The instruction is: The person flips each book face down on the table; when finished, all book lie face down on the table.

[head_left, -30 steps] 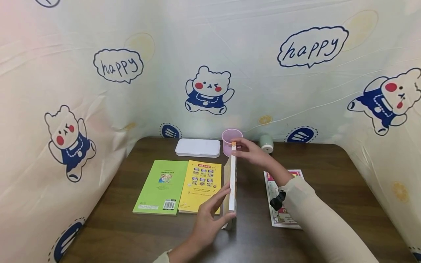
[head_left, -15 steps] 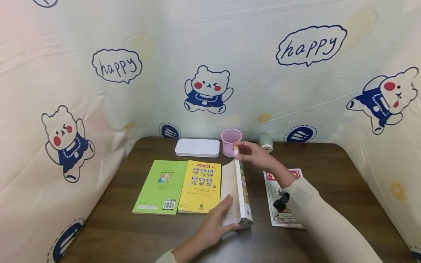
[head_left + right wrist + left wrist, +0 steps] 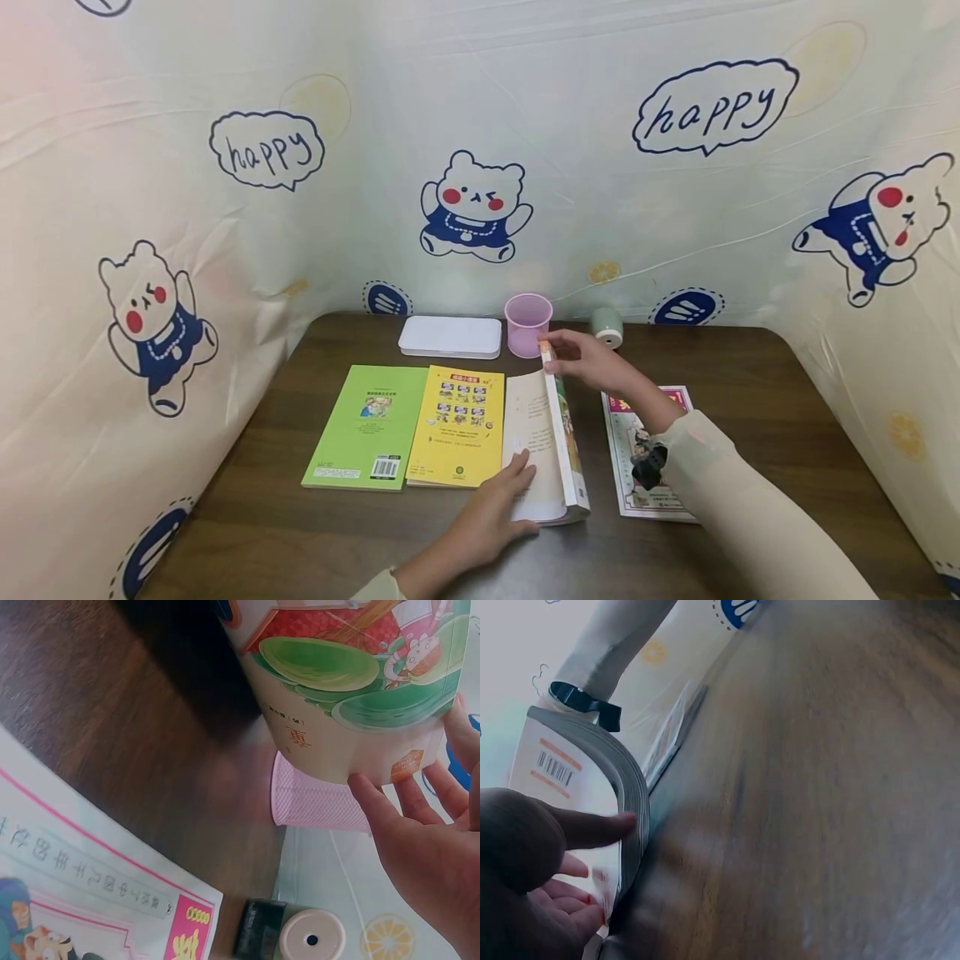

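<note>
A thick paperback book (image 3: 536, 417) lies partly open on the table, its left page flat and its spine side raised on the right. My right hand (image 3: 588, 363) pinches the far end of the raised part between thumb and fingers. The right wrist view shows the illustrated cover (image 3: 322, 705) with green bowls. At the near left corner, my left hand (image 3: 483, 510) rests its fingers on the page, the thumb by the bottom edge. In the left wrist view, that thumb (image 3: 600, 829) lies against the curved page edges (image 3: 634, 787), near a printed barcode.
A yellow book (image 3: 461, 425) and a green book (image 3: 371, 425) lie to the left. Behind stand a white flat case (image 3: 450, 336), a pink mesh cup (image 3: 528, 325) and a small green object (image 3: 607, 327). A pink-bordered booklet (image 3: 645, 492) lies right, partly under my right sleeve.
The book has gone from standing on edge to partly open, with its spine side tilting right. My right hand has moved slightly right and nearer; my left hand has slid onto the page.
</note>
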